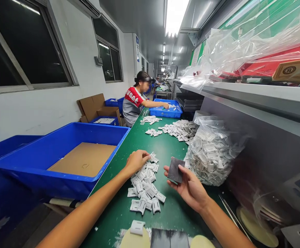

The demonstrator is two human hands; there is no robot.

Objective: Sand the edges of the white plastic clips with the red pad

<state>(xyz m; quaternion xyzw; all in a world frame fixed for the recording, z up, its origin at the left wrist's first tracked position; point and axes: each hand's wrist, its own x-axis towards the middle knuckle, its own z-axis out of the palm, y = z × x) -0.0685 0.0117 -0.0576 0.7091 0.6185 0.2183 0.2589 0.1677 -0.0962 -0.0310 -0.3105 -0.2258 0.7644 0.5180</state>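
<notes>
Fingers of the left hand (136, 162) touch a white part (153, 157), their hold unclear, near the bench's (174, 144) left edge; the right hand (192, 189) grasps a dark pad (175, 172). Many parts lie heaped, one apart by the near edge; progress is unclear.

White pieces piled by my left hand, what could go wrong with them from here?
The loose pile lies beside your left hand and forearm, so a careless sweep might push pieces over the edge of the green table, perhaps into the blue bin.

The full clear bag sits close to your right hand; a bump could spill more pieces into the pile, if its mouth is open, which I can't tell.
</notes>
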